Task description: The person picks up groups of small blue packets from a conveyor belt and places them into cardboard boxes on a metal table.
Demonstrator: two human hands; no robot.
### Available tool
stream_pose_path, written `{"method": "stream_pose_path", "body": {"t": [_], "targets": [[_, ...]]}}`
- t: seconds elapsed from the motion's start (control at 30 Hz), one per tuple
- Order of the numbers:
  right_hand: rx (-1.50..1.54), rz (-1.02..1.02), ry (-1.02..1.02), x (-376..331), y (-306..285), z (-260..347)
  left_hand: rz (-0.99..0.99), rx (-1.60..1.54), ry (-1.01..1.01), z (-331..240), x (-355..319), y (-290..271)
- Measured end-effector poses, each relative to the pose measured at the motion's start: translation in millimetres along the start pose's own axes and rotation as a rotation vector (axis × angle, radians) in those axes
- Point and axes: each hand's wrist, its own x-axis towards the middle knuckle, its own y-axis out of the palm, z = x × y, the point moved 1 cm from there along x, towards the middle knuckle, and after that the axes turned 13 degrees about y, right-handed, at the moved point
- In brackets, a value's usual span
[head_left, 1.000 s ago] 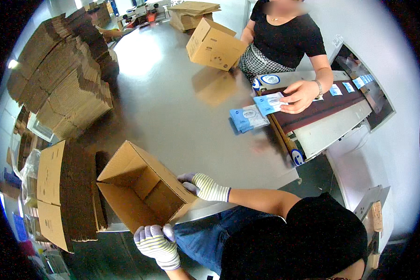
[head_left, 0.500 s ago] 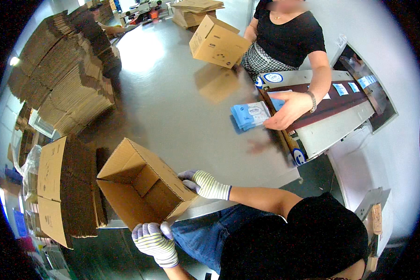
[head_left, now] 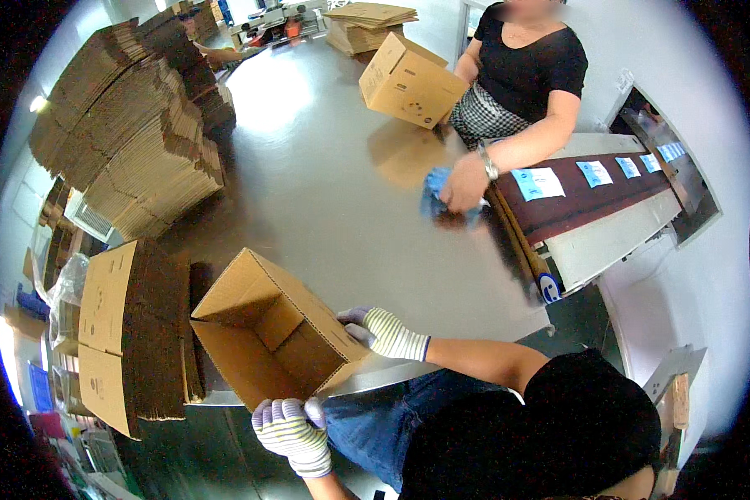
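Note:
An open cardboard box (head_left: 304, 292) is tipped toward me at the near edge of the metal table, its bare inside showing. My left hand (head_left: 292, 435), in a striped glove, has its fingers curled over the box's near edge. Against the outside of its right wall, my right hand (head_left: 389, 335), gloved alike, holds with bent fingers; some fingertips are hidden.
Flat cardboard stacks (head_left: 129, 125) fill the left, with more flattened boxes (head_left: 104, 333) beside my box. Across the metal table (head_left: 308, 192), a co-worker's hand (head_left: 467, 181) grips blue packets near a conveyor belt (head_left: 550, 212) carrying several packets. A closed box (head_left: 412, 87) stands beyond.
The co-worker's hand has drawn back from the belt and now closes on the blue packets at the table. My hands keep their hold on the box; the whole view has shifted slightly.

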Motion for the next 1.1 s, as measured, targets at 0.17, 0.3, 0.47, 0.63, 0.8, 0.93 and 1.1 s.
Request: {"method": "stream_pose_path", "body": {"t": [0.17, 0.3, 0.47, 0.63, 0.8, 0.93, 1.1], "targets": [[-0.015, 0.072, 0.061, 1.8, -0.5, 5.4, 0.003, 0.013, -0.016, 1.3, 2.1, 0.1], [0.023, -0.03, -0.005, 3.1, 2.6, -1.9, 0.028, -0.011, 0.001, -1.1, 7.0, -4.5], [-0.05, -0.011, 0.038, 4.6, 7.0, -12.0, -0.011, -0.006, 0.001, -1.0, 4.3, -1.2], [0.033, -0.023, 0.017, 0.3, 0.8, 2.1, 0.02, -0.02, -0.013, -0.5, 2.1, 0.0], [0.033, -0.047, -0.018, 0.1, -0.9, 1.8, 0.007, -0.013, -0.008, -2.1, 0.8, -0.5], [-0.008, -0.007, 0.035, 0.1, -1.3, 3.6, 0.008, -0.02, -0.019, -2.5, 2.3, -1.1], [0.007, -0.038, -0.002, -0.8, -2.7, 4.8, -0.03, 0.004, -0.004, -2.6, 0.7, 1.1]]}}
